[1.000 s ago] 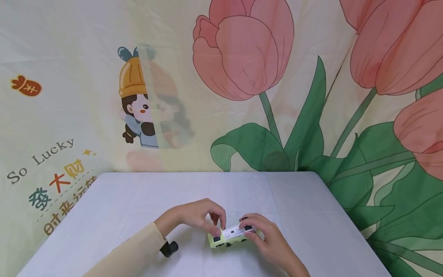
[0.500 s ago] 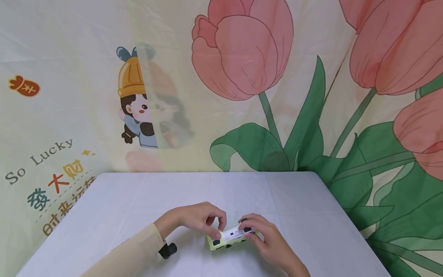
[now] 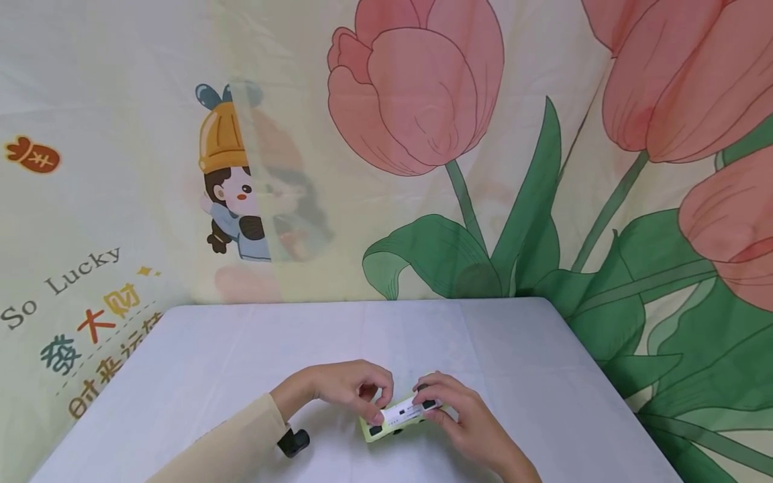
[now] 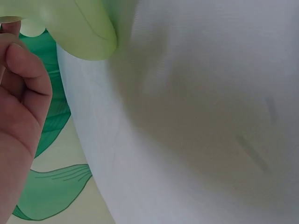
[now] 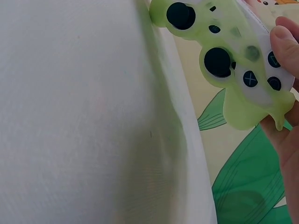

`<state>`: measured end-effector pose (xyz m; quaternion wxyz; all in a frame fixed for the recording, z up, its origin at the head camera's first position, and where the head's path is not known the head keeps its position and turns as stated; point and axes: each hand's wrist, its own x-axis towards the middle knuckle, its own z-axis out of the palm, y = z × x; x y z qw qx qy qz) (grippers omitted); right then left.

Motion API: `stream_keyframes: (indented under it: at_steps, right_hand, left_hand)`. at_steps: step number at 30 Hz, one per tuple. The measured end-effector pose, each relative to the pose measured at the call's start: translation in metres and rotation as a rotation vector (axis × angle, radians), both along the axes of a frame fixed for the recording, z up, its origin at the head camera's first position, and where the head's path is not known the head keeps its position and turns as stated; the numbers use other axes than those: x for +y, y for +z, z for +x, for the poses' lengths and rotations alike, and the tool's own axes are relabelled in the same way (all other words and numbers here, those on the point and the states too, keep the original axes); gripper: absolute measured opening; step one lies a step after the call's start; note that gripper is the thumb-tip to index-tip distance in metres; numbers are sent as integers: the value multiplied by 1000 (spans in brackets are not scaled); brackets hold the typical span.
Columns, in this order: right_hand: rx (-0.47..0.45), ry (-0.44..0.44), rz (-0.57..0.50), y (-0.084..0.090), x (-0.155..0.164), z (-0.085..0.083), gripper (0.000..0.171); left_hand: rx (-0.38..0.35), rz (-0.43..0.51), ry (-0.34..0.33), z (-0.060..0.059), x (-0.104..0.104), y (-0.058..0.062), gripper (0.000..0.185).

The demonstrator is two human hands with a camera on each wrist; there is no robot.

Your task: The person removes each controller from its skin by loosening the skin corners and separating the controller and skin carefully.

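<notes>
A pale green game controller (image 3: 398, 417) with black sticks and buttons is held just above the white table (image 3: 241, 355), near its front edge. My left hand (image 3: 353, 389) pinches its left end with curled fingers. My right hand (image 3: 449, 409) grips its right end. In the right wrist view the controller (image 5: 224, 56) shows its face, with two black sticks and small black buttons, and my right fingertip (image 5: 285, 42) lies on its edge. In the left wrist view only one green grip of the controller (image 4: 79, 28) shows beside my left hand's curled fingers (image 4: 21, 84).
A black wrist camera mount (image 3: 294, 441) sticks out under my left sleeve (image 3: 229, 449). A printed cloth with pink tulips (image 3: 417, 87) and a cartoon figure (image 3: 232, 181) hangs behind and beside the table. The table's far edge and right edge border this cloth.
The left hand's fingers have curled in tighter on the controller's left end. The head view has shifted slightly; both hands and the controller stay in nearly the same place.
</notes>
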<state>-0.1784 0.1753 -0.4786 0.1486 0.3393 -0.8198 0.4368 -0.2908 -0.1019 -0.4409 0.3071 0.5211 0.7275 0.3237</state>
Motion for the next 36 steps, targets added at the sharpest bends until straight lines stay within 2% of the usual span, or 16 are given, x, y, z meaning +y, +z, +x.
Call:
stream_keyframes:
  at_steps: [9, 15, 22, 27, 30, 36]
  right_hand:
    - [57, 18, -21, -2, 2, -1, 35]
    - [35, 25, -20, -2, 2, -2, 34]
    - [43, 34, -17, -2, 2, 0, 35]
    - [48, 42, -7, -1, 2, 0, 35]
    - [48, 37, 0, -2, 3, 0, 35]
    - [49, 18, 1, -4, 5, -2, 32]
  left_hand:
    - [-38, -96, 33, -1, -2, 11, 19]
    - [-105, -159, 8, -4, -4, 21, 13]
    - [-204, -194, -23, -5, 1, 20, 15]
    - [-246, -214, -39, -5, 4, 20, 16]
    - [-230, -197, -38, -5, 4, 19, 16]
    - [-120, -88, 17, -5, -3, 11, 16]
